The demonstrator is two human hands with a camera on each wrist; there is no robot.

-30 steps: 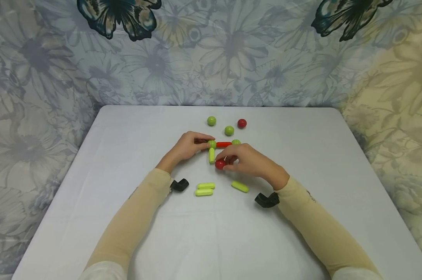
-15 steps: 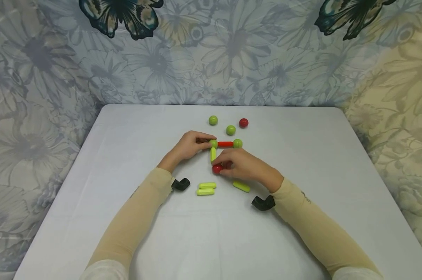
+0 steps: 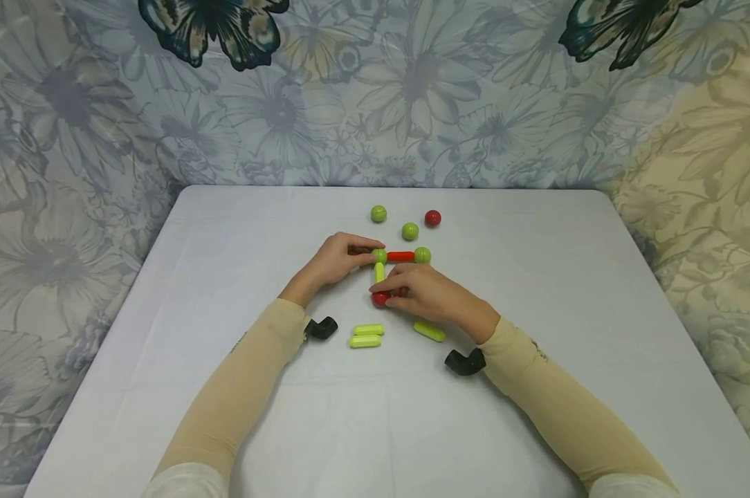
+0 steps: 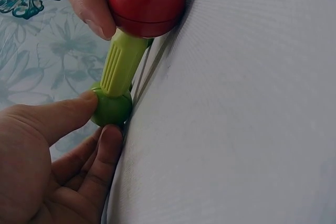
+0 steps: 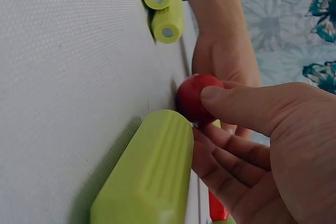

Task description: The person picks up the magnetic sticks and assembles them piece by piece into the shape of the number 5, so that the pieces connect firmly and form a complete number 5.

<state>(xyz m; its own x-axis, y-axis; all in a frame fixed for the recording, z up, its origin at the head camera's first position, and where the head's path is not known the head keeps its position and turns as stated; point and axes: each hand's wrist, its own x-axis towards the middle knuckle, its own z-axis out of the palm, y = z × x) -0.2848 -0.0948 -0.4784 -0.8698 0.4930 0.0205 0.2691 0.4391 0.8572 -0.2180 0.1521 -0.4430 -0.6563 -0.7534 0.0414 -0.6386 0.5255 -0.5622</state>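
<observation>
My left hand (image 3: 336,260) pinches a green ball (image 4: 111,110) between thumb and fingers. Out of that ball a red rod (image 3: 401,256) runs right to another green ball (image 3: 422,255). A ribbed yellow-green rod (image 4: 124,65) extends from the held ball toward me. At the near end of this rod is a red ball (image 4: 148,4), pinched by the thumb and fingers of my right hand (image 3: 436,293). In the left wrist view the red ball covers the rod's end, so whether they touch is hard to see.
Behind the joined pieces lie two loose green balls (image 3: 378,214) and a red ball (image 3: 433,218). Nearer me are two yellow-green rods (image 3: 367,336) side by side. A single rod (image 3: 429,331) lies below my right hand. Everything rests on a white table (image 3: 257,415).
My right hand has brought the red ball left and slightly nearer me, to the near end of the yellow-green rod. My left hand keeps its pinch on the green ball.
</observation>
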